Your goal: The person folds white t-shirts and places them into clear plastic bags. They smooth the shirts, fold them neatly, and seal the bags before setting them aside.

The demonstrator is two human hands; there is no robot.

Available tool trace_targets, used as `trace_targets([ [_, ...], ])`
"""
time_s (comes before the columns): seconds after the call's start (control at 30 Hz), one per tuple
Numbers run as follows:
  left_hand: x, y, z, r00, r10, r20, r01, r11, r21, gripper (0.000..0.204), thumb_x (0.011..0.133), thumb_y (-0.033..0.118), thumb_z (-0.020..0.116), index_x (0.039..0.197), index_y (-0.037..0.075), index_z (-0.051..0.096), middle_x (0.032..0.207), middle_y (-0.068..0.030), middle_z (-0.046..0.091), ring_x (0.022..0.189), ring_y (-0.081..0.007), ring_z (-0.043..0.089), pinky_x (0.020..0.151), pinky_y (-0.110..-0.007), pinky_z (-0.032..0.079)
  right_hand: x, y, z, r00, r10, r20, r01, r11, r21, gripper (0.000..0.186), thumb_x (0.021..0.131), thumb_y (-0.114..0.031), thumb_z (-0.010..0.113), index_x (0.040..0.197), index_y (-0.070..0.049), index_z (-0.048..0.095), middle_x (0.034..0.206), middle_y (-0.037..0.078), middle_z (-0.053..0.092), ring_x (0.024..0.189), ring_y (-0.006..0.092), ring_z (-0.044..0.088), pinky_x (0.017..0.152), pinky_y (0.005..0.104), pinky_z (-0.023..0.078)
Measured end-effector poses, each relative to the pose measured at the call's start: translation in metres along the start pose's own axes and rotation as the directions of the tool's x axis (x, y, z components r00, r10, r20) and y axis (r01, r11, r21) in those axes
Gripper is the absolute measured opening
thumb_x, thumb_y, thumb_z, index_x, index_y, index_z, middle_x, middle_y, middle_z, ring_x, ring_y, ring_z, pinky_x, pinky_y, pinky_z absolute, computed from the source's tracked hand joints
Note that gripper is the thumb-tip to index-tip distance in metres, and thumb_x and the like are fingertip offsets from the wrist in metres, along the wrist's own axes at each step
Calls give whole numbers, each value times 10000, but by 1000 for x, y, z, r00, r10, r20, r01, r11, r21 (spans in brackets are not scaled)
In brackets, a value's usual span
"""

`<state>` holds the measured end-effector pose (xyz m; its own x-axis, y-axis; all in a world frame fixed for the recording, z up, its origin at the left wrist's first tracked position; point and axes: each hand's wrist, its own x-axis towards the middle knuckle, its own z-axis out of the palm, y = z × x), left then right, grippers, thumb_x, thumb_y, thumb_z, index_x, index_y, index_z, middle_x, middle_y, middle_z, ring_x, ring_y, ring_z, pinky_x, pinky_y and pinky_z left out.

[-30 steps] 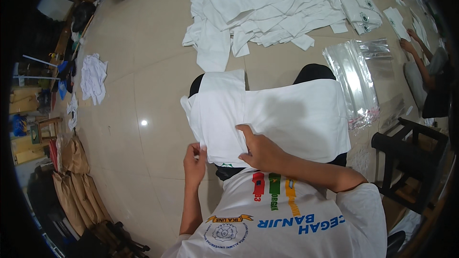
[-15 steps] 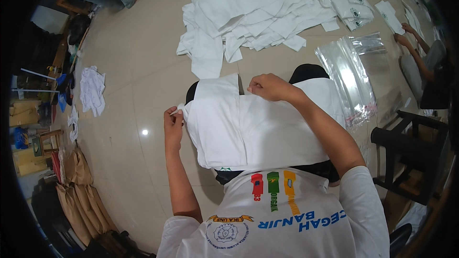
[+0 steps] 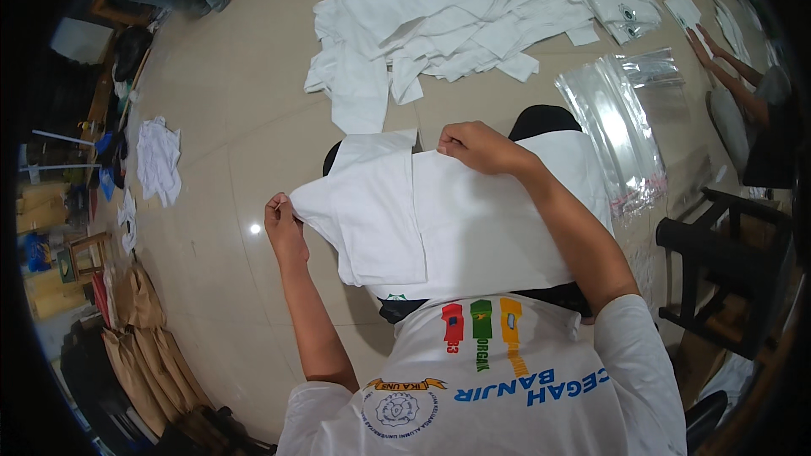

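A white shirt [image 3: 498, 219] lies spread over my lap, its left part folded over in a layer that ends in an edge near the middle. A bit of green print shows at its near edge. My left hand [image 3: 286, 232] pinches a corner of the cloth at the left and holds it stretched outward, off the knee. At the far edge, right of the fold, my right hand [image 3: 481, 149] is closed with its fingertips on the cloth; the fingertips are partly hidden.
Beyond my knees a broad pile of white shirts [image 3: 456, 17] covers the floor. Clear plastic bags [image 3: 612, 135] lie at the right, near a black stool [image 3: 718, 262]. A co-worker's hands [image 3: 703, 42] rest on white cloth at the far right. Crumpled white cloth [image 3: 158, 160] lies left.
My left hand has moved outward to the left, drawing the shirt's corner with it and pulling the folded layer taut. My right hand has barely shifted. The co-worker's hands have moved farther onto the cloth.
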<state>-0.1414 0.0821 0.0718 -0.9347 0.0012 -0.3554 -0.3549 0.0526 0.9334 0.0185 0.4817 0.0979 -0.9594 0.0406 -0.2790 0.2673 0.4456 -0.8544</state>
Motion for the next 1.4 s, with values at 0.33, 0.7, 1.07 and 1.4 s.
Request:
trace_targets([
  [0.33, 26, -16, 1, 990, -37, 139, 70, 969, -237, 408, 1057, 41, 604, 1452, 38, 499, 1158, -102, 655, 1077, -176, 657, 1011, -340, 565, 0, 6, 3, 1000, -8, -10, 9, 1000, 7, 284, 1079, -241, 618, 1098, 36, 679, 907, 123, 712, 807, 209, 614, 754, 375, 499],
  [0.7, 2, 4, 52, 896, 207, 392, -395, 774, 495, 237, 1114, 230, 570, 1176, 9, 629, 1235, -105, 672, 1219, -230, 598, 1092, -351, 443, 0, 8, 0, 996, -85, 41, 88, 994, -66, 419, 1036, -412, 683, 993, 4, 710, 837, 148, 694, 760, 252, 602, 725, 406, 473],
  [1.07, 38, -6, 47, 777, 369, 510, -630, 466, 622, 224, 1120, 220, 521, 1074, 34, 637, 1058, -130, 681, 1085, -291, 600, 942, -420, 447, -16, -3, -15, 999, 10, -35, -20, 962, -273, 412, 1023, -419, 692, 996, -8, 707, 840, 184, 699, 804, 365, 653, 786, 445, 517],
  [1.4, -55, 37, 91, 635, 629, 449, -744, 340, 575, 218, 1043, 131, 613, 1209, -10, 629, 1206, -164, 669, 1167, -357, 621, 1049, -471, 456, -192, 20, -84, 942, 46, -332, -167, 924, -345, 218, 833, -17, 750, 1037, -49, 677, 1048, 129, 650, 1013, 336, 654, 878, 422, 535],
])
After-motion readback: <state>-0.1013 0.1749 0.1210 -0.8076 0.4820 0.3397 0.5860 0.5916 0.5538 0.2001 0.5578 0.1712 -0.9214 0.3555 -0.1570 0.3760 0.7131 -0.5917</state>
